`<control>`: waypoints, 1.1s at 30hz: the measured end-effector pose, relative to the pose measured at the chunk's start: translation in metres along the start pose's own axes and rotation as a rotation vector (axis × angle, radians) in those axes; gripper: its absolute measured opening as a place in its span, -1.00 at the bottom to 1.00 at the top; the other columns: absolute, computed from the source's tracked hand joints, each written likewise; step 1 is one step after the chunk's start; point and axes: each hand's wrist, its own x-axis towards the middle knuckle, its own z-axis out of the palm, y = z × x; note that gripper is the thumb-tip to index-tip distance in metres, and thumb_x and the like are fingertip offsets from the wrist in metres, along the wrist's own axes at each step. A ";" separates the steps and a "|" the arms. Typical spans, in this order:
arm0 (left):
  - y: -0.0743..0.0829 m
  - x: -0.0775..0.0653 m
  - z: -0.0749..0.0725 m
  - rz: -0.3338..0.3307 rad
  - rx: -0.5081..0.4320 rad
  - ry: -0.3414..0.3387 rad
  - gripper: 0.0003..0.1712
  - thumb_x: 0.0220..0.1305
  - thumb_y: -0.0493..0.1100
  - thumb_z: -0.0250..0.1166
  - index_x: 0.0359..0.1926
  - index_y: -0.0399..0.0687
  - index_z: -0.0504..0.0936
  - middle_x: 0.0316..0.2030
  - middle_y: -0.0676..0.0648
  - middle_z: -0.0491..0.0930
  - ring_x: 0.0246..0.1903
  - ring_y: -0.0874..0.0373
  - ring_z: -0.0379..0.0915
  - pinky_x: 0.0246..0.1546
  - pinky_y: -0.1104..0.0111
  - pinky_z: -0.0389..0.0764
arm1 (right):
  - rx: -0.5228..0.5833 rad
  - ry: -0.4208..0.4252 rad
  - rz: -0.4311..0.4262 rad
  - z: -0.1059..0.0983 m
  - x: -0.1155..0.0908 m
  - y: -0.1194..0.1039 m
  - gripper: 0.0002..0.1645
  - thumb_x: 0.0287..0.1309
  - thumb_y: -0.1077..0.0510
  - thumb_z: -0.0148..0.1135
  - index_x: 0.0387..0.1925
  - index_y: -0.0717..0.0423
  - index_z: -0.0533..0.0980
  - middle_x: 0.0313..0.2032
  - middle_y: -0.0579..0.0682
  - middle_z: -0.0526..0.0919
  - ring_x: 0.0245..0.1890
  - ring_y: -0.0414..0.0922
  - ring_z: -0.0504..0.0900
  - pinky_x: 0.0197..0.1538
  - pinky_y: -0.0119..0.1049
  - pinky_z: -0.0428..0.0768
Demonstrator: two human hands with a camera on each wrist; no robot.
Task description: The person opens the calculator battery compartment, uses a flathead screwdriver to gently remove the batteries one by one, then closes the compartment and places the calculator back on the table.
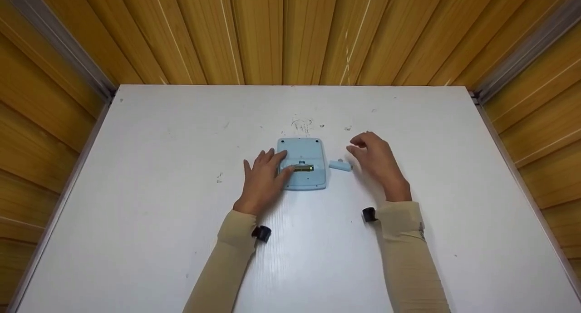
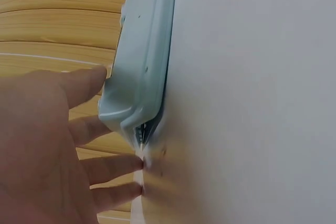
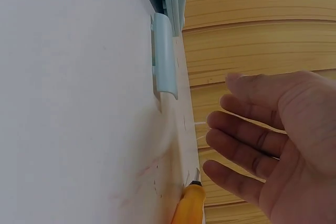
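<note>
A light blue device (image 1: 302, 164) lies back side up in the middle of the white table (image 1: 181, 213), its battery bay uncovered with a battery (image 1: 303, 168) in it. My left hand (image 1: 268, 172) rests with straight fingers on the device's left edge, the thumb near the battery. The loose blue battery cover (image 1: 340, 165) lies just right of the device. My right hand (image 1: 370, 154) hovers beside the cover, fingers relaxed and holding nothing. The left wrist view shows the device (image 2: 142, 72) edge-on beside my left hand (image 2: 47, 145). In the right wrist view, the cover (image 3: 165, 56) is apart from my right hand (image 3: 268, 140).
Wooden panel walls (image 1: 290, 31) close in the table at the back and both sides. Faint pen marks (image 1: 302, 124) lie behind the device. A yellow-orange object (image 3: 190, 205) shows at the bottom edge of the right wrist view.
</note>
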 end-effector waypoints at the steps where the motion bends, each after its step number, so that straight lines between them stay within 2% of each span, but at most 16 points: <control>1: 0.000 0.000 0.001 -0.003 0.002 0.002 -0.30 0.59 0.24 0.14 0.55 0.02 0.45 0.56 -0.24 0.28 0.61 -0.25 -0.03 0.49 -0.38 -0.30 | -0.006 0.002 0.009 -0.001 0.000 0.000 -0.64 0.54 0.13 0.27 0.21 0.26 0.58 0.16 0.19 0.61 0.24 0.16 0.55 0.32 0.09 0.51; 5: 0.002 0.002 0.003 -0.014 0.004 0.008 -0.29 0.59 0.25 0.12 0.56 0.02 0.44 0.57 -0.26 0.26 0.61 -0.30 -0.08 0.46 -0.43 -0.33 | -0.025 0.016 0.011 -0.006 0.000 0.003 -0.62 0.54 0.15 0.27 0.20 0.31 0.58 0.16 0.25 0.60 0.20 0.19 0.54 0.29 0.12 0.51; 10: 0.005 0.003 0.004 -0.013 0.009 0.037 -0.31 0.58 0.23 0.15 0.54 0.00 0.47 0.54 -0.30 0.29 0.60 -0.34 -0.04 0.43 -0.48 -0.29 | -0.045 0.033 0.004 -0.010 0.000 0.008 -0.62 0.53 0.16 0.27 0.20 0.34 0.57 0.13 0.27 0.60 0.11 0.18 0.54 0.22 0.11 0.53; 18: 0.008 0.002 0.005 -0.010 0.014 0.075 -0.32 0.56 0.22 0.20 0.50 -0.04 0.52 0.50 -0.32 0.35 0.57 -0.37 0.03 0.40 -0.52 -0.23 | -0.051 0.066 -0.001 -0.022 -0.001 0.012 -0.60 0.49 0.20 0.31 0.21 0.37 0.56 0.17 0.28 0.58 0.15 0.21 0.54 0.24 0.10 0.51; 21: 0.008 0.002 0.005 -0.018 0.019 0.072 -0.31 0.56 0.23 0.19 0.50 -0.04 0.52 0.50 -0.32 0.35 0.57 -0.36 0.03 0.40 -0.52 -0.22 | -0.058 0.060 0.037 -0.027 -0.002 0.013 -0.58 0.48 0.20 0.32 0.22 0.38 0.54 0.17 0.30 0.56 0.18 0.23 0.53 0.27 0.12 0.52; 27: 0.008 0.004 0.005 -0.030 0.037 0.057 -0.32 0.57 0.23 0.18 0.51 -0.02 0.51 0.52 -0.30 0.33 0.58 -0.34 0.02 0.42 -0.50 -0.22 | -0.051 -0.023 0.165 -0.034 -0.007 0.017 -0.46 0.48 0.13 0.33 0.28 0.41 0.45 0.21 0.36 0.52 0.18 0.27 0.51 0.29 0.12 0.54; 33: 0.007 0.003 0.008 -0.037 0.028 0.052 -0.32 0.58 0.23 0.17 0.52 0.00 0.50 0.53 -0.27 0.31 0.59 -0.32 0.00 0.43 -0.48 -0.26 | -0.080 -0.083 0.245 -0.036 -0.011 0.019 -0.38 0.43 0.10 0.36 0.27 0.48 0.43 0.15 0.39 0.54 0.04 0.22 0.53 0.10 0.02 0.58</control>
